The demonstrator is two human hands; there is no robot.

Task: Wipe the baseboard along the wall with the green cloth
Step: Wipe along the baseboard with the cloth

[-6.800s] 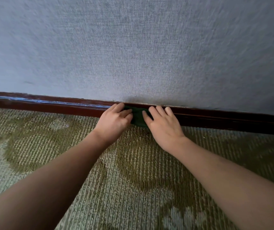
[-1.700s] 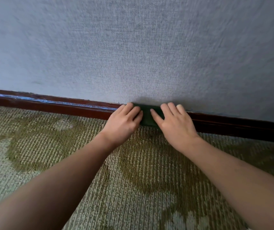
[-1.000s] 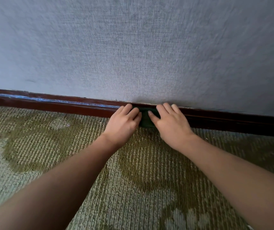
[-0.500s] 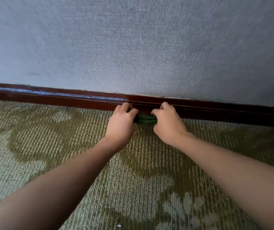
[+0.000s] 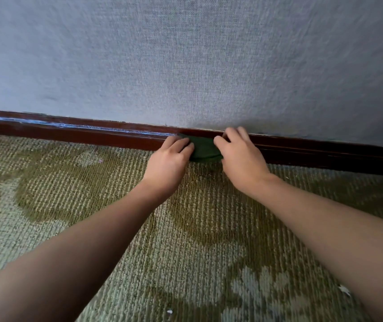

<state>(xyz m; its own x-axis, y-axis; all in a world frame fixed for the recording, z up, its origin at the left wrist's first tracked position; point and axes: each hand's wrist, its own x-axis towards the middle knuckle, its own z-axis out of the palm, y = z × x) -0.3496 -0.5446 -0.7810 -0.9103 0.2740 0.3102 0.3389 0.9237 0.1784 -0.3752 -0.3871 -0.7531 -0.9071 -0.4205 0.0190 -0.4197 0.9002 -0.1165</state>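
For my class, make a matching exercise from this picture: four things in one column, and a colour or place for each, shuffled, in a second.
1. green cloth
2. baseboard
3. wall
4. carpet

a. grey, woven texture
b. olive and pale green pattern
c. gripped by the left hand and right hand
d. dark reddish-brown

Pairs: 1-c, 2-d, 3-a, 4-b.
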